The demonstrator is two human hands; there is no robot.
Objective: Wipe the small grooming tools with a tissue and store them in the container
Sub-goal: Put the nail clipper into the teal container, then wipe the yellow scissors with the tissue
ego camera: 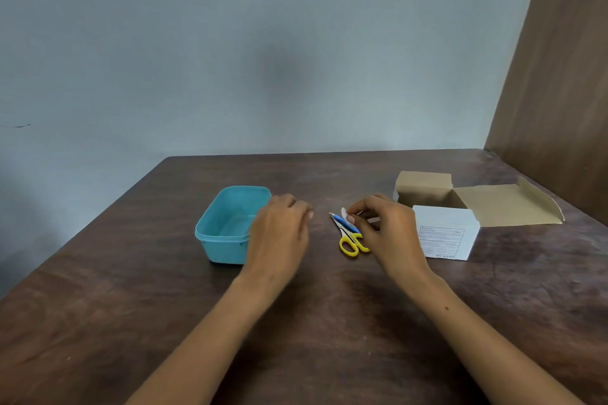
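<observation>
My 2 hands sit mid-table. My left hand (pixel 279 227) hovers loosely curled, holding nothing, with the blue container (pixel 227 223) just to its left, apparently bare inside. My right hand (pixel 381 227) pinches a bit of tissue (pixel 344 213) over the yellow-handled scissors (pixel 348 237) and a blue-handled tool (pixel 343 222) under its fingertips. I'd steady each tool with the left, then wipe along it. Beyond the right hand, the open box (pixel 444 230) carries a printed label, too small to read.
</observation>
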